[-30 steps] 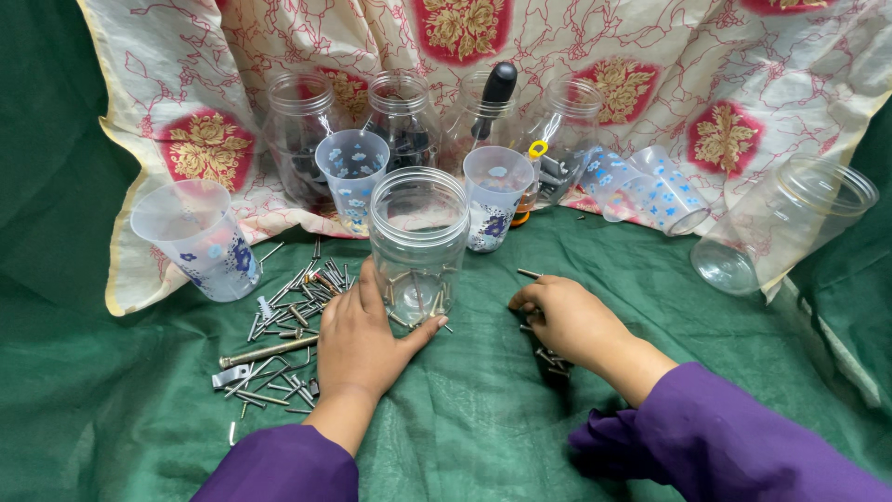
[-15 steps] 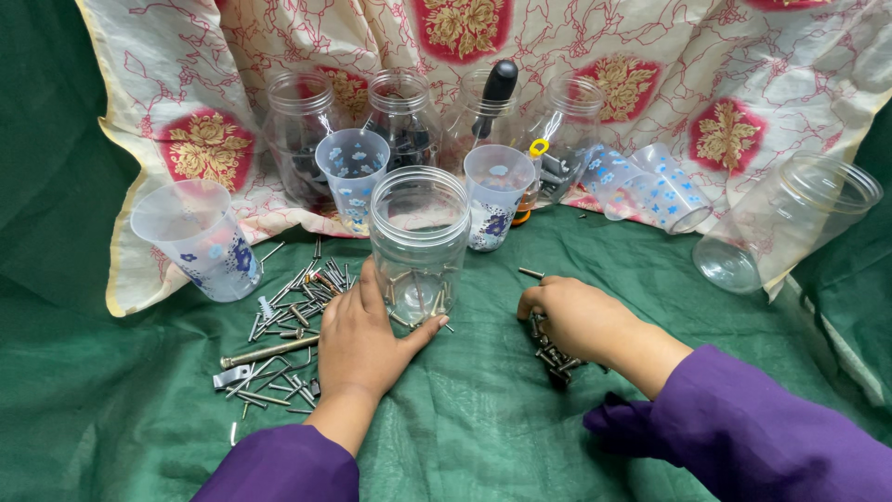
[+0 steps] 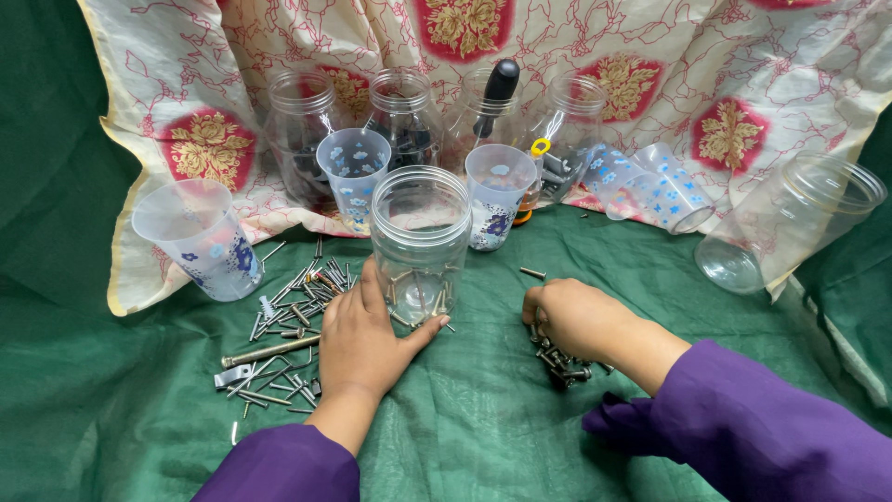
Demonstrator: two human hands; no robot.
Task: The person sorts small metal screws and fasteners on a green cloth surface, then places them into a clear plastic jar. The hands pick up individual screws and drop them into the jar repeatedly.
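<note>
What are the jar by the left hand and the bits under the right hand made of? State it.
Jar: looks like clear plastic, glossy; you see through it, though glass cannot be ruled out. Bits: probably metal, dull grey screws and bolts with slight glints. Cloth beneath: green woven fabric, creased.

A green cloth covers the tabletop, and a cream cloth with red and gold flower patches drapes across the back. Against it stand four clear jars in a row — one holds a black-handled tool, another something with a yellow ring. Two flower-printed plastic cups stand upright in front of them, a third stands off to the left, and more cups lie tipped on their sides. At the far right an empty clear jar lies tilted.
</note>
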